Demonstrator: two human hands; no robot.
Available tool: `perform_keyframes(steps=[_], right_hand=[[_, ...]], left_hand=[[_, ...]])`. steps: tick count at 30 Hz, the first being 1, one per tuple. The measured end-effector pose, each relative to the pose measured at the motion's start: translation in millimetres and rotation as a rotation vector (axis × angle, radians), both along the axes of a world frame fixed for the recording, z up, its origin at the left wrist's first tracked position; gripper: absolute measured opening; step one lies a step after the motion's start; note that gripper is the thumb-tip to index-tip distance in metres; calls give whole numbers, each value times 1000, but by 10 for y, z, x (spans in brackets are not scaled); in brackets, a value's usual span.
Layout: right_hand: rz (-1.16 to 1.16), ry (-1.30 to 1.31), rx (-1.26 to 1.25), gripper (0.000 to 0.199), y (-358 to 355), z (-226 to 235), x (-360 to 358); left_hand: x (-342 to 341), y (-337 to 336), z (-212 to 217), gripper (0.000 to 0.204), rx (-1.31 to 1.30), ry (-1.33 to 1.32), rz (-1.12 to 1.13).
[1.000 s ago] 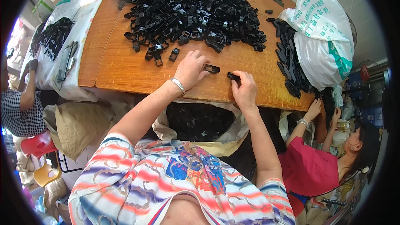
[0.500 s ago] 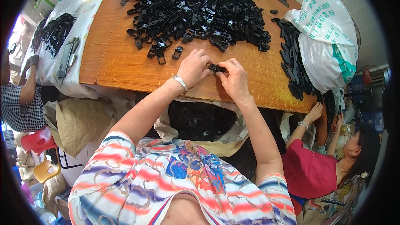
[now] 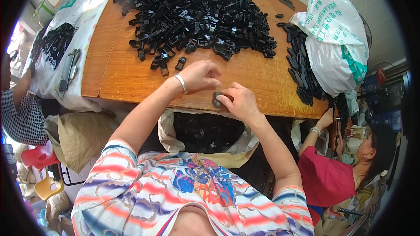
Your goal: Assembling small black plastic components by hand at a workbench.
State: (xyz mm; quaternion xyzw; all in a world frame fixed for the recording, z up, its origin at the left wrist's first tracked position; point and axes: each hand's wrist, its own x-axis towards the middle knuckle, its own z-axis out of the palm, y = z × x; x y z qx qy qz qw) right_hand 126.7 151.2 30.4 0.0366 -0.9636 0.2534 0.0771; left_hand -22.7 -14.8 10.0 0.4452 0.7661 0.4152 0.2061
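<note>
My right hand grips a small black plastic buckle near the front edge of the wooden table. Its thumb and forefinger press against the buckle, which is a little blurred. Above and to the left, my left hand hovers over the tabletop with its fingers loosely curled and the thumb apart, nothing visible in it. Just beyond that hand lies a single loose black buckle piece. Farther back spreads a big heap of similar black buckle pieces.
Long black plastic pieces lie on the right, beside a white plastic bag. Below the table edge, an open sack holds black parts. A co-worker in a red top sits at right; another in checks is at left.
My right hand has brought the buckle nearer the table's front edge. My left hand has let go of it and moved slightly left, away from it.
</note>
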Motion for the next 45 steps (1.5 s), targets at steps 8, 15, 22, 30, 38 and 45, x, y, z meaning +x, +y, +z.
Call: perform_keyframes(steps=[8,15,22,30,38,45], right_hand=[[-279,225,23,25,645,-146,-825],[-365,103,162,29,726,-302,-1156],[-383,107,-103,27,765,-313,-717],[-327,2,-63,22,562,-203,-350],[-321,-8,-21,22,540,-182,-190],[-269,103,-245,23,369,-104,-13]], left_hand=[[-102,531,-165,26,49,534,365],[-143,546,-138,28,81,701,387],[42,342,-197,36,70,542,309],[289,223,-142,38,73,536,252],[582,233,-77,32,86,434,222],[387,260,-21,30,-15,507,55]])
